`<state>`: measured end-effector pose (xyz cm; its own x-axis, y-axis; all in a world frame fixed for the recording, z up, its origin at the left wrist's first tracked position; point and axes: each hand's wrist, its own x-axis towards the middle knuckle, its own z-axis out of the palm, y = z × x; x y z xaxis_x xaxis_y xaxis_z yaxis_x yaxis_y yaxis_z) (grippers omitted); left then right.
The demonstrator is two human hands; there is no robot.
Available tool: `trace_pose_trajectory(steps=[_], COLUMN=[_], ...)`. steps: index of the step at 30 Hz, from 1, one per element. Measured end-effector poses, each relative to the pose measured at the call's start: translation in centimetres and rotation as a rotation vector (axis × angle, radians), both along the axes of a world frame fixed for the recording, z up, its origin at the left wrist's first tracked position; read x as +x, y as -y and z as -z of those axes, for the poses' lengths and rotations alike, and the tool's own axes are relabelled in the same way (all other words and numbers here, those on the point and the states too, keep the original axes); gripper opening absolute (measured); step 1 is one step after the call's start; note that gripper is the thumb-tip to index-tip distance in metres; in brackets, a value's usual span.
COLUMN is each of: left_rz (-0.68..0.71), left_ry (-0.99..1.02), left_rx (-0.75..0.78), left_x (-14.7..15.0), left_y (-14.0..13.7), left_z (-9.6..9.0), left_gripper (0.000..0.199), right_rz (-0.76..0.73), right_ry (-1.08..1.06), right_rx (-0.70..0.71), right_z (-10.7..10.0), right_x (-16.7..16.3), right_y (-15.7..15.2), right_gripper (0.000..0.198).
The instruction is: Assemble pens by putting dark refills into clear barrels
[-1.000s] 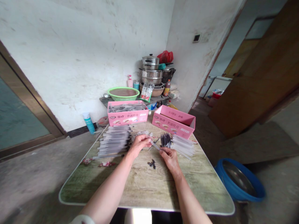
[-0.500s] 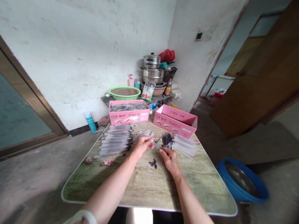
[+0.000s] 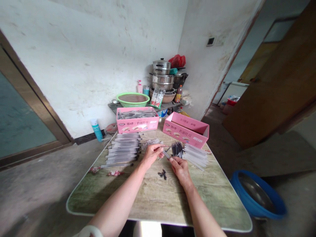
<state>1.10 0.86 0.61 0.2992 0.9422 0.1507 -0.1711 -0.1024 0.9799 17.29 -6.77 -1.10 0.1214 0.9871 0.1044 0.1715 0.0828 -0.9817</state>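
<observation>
- In the centre of the frame, the left hand [image 3: 151,155] had its fingers closed around the upper-left end of a slim, translucent, greyish plastic tube [image 3: 166,154].
- The right hand [image 3: 179,168] had its thumb and fingers clamped on the lower-right end, so the tube slanted between both hands, above the wood-patterned tabletop [image 3: 153,200].
- Over the last second hardly anything had changed: both grips stayed on the tube, and the scene slid slightly rightward in the frame, most likely because the head turned.
- The small loose black pieces [image 3: 162,174], below the hands, lay as before.
- The row of translucent, dark-ended tubes [image 3: 124,149], left of centre, and the whitish translucent tubes [image 3: 196,156], right of centre, showed no visible gain or loss; nor did the bundle of thin black rods [image 3: 176,149] beside the latter.
- The pink cardboard box of tubes [image 3: 137,125] and the angled pink cardboard box [image 3: 185,133] kept their places, too.
- That suggested the handling of this one tube was unfinished; any finer finger movement was too small to tell.
</observation>
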Motion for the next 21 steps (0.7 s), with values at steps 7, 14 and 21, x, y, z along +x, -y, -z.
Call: trace_pose_trajectory(steps=[7,14,21], left_rz=[-0.718,-1.352,-1.402], left_ry=[-0.019,-0.478,-0.75], left_rx=[0.22,0.159,0.036], left_x=[-7.0,-14.5,-15.0], left_y=[-3.1,-3.9,-3.0], left_z=[-1.5,-1.0,-1.0], left_gripper=[0.037,0.027,0.023], right_rz=[0.131,0.146,0.153], right_ry=[0.111,0.164,0.17], right_rx=[0.105,0.14,0.149], right_z=[-0.1,-0.2,-0.5], right_x=[0.4,0.4,0.5], right_y=[0.1,0.1,0.2], right_gripper=[0.038,0.038,0.038])
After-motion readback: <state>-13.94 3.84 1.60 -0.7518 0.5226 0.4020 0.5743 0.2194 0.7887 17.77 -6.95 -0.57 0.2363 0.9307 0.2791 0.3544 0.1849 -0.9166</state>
